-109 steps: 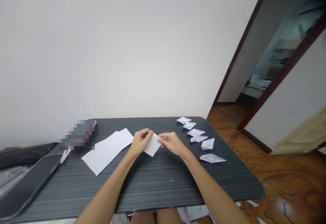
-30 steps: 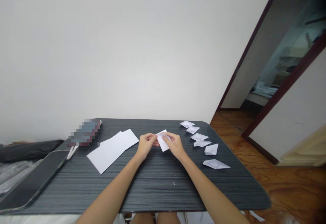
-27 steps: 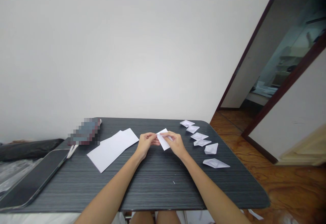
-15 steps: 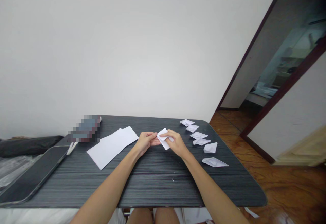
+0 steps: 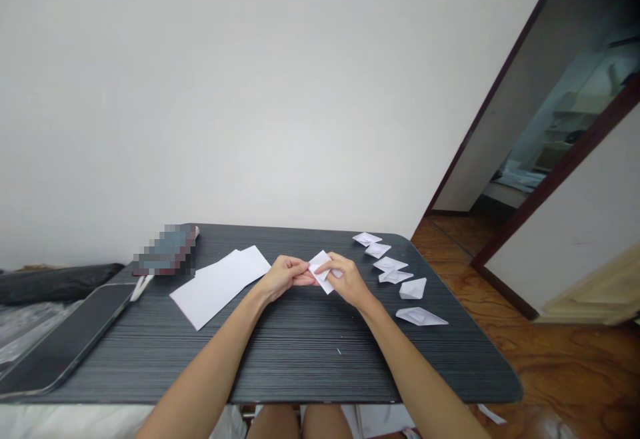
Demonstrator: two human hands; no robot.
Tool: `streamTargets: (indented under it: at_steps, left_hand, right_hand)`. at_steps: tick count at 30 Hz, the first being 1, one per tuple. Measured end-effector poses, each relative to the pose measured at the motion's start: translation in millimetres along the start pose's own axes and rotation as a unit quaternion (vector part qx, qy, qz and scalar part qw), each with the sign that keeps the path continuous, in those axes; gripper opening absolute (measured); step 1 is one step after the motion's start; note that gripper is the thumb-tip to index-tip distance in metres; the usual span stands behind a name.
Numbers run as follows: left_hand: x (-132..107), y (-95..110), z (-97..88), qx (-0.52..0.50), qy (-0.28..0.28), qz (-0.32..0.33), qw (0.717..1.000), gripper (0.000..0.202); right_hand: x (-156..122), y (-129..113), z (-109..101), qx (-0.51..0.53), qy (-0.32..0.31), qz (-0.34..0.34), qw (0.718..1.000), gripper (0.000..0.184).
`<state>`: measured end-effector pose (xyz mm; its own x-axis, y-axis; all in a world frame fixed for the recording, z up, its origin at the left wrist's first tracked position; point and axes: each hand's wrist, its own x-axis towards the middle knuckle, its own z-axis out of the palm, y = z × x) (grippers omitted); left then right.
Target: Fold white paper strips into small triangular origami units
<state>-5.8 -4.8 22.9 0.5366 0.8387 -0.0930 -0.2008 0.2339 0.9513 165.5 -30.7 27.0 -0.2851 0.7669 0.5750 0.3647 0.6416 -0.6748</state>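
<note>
Between my two hands, above the middle of the dark table [image 5: 300,366], is a small folded piece of white paper [image 5: 321,260], turned with a corner up like a diamond. My left hand [image 5: 286,276] pinches its left corner between thumb and fingers. My right hand [image 5: 347,282] grips the right side, with its index finger lying across the front of the folds. The fingers cover part of the paper, so its inner layers are hidden.
Several folded paper boats [image 5: 421,316] line the table's right side. White paper sheets [image 5: 220,287] lie overlapped at left, near a blurred-out device [image 5: 167,249] with a white cable. A dark recess [image 5: 65,352] is at the left edge. A white wall [image 5: 300,92] stands behind.
Both hands keep their hold on the folded paper, nearly in the same place. The right index finger has shifted slightly on the paper.
</note>
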Motion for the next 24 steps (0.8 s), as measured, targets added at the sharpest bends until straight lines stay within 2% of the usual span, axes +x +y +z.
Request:
streamTargets:
  at_steps: [6, 10, 14, 24]
  left_hand:
    - [0, 0, 5.4, 0.073, 0.005, 0.04, 0.996, 0.035]
    - [0, -1, 5.0, 0.062, 0.021, 0.073, 0.995, 0.032]
    - [0, 1, 5.8, 0.044, 0.03, 0.081, 0.995, 0.032]
    - [-1, 0, 8.0, 0.025, 0.028, 0.079, 0.996, 0.029]
  right_hand:
    - [1, -2, -1, 0.001, -0.009, -0.007, 1.0, 0.024]
    - [1, -1, -1, 0.034, 0.009, 0.032, 0.999, 0.029]
    - [1, 6, 0, 0.062, 0.011, 0.068, 0.996, 0.024]
    - [-1, 9, 2, 0.101, 0.009, 0.076, 0.992, 0.023]
